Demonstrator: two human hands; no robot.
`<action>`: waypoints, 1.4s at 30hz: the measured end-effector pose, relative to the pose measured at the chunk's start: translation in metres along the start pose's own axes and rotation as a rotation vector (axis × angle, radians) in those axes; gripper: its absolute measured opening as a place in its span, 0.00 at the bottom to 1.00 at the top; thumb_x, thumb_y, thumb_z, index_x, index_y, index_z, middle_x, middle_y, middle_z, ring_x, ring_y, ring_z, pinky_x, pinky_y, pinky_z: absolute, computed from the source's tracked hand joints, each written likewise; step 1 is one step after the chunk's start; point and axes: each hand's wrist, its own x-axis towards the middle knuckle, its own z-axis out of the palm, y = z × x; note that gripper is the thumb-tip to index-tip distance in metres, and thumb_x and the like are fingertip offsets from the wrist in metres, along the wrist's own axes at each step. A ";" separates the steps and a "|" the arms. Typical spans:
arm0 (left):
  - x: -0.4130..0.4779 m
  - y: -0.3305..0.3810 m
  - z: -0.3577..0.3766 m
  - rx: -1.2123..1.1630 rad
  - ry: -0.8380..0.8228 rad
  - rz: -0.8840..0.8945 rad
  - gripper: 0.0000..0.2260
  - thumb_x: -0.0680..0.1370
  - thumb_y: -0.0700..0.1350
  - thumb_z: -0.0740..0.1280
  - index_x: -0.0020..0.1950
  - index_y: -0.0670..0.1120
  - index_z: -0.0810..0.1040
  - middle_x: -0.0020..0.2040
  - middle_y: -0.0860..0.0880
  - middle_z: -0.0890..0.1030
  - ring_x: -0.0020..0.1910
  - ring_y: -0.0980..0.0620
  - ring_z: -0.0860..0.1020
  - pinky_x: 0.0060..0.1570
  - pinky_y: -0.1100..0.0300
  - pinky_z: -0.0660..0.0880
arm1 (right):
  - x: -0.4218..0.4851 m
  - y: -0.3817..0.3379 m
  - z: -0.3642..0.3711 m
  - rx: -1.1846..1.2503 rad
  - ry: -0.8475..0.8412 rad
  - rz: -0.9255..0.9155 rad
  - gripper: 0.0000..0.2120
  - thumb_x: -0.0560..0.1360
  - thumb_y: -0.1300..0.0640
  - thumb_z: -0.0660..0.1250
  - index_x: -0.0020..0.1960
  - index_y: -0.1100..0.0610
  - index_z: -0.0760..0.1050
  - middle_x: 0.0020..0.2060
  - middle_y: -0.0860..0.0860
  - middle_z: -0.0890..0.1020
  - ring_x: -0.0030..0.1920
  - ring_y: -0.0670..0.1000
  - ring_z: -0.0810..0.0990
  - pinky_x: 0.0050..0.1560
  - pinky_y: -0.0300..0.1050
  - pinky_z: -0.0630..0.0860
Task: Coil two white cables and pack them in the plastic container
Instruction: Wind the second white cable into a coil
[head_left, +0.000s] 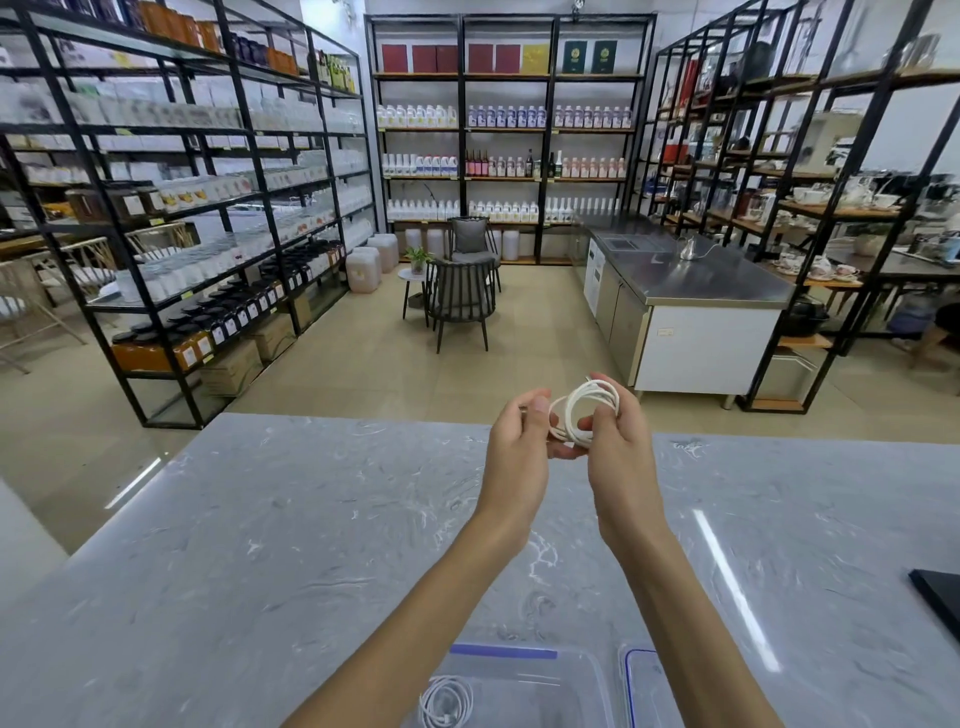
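Halfway, I'd judge: one coiled white cable (447, 701) is lying in the plastic container (519, 656) at six o'clock. Out at twelve o'clock, the right hand (618, 457) is gripping the second cable (589, 400) by its loops and the left hand (519, 447) is pinching its loose end. Packing it is still waiting.

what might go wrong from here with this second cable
The coiled cable is only pinched between left hand and right hand, nothing visibly tying it, so it may spring open when released. The container sits under the forearms; bringing the coil back could knock it or disturb the cable already inside.
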 end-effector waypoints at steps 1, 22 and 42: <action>0.001 0.000 -0.002 -0.027 0.010 -0.001 0.13 0.84 0.48 0.58 0.64 0.45 0.75 0.54 0.41 0.81 0.42 0.53 0.83 0.50 0.55 0.81 | 0.001 -0.001 0.000 0.045 -0.009 0.045 0.17 0.81 0.60 0.52 0.63 0.49 0.74 0.62 0.55 0.74 0.54 0.51 0.78 0.54 0.47 0.77; -0.001 -0.005 -0.011 0.382 -0.014 0.328 0.11 0.83 0.44 0.61 0.61 0.48 0.80 0.50 0.51 0.73 0.43 0.54 0.80 0.45 0.68 0.76 | 0.021 -0.015 0.012 0.492 -0.053 0.433 0.10 0.79 0.51 0.62 0.46 0.58 0.67 0.33 0.52 0.68 0.30 0.50 0.70 0.32 0.45 0.68; 0.000 -0.007 -0.015 0.312 -0.129 0.360 0.15 0.83 0.47 0.59 0.69 0.51 0.75 0.54 0.54 0.78 0.56 0.62 0.77 0.55 0.72 0.71 | 0.013 -0.003 0.024 0.489 -0.079 0.315 0.16 0.82 0.45 0.57 0.59 0.57 0.66 0.36 0.53 0.74 0.38 0.49 0.78 0.43 0.44 0.77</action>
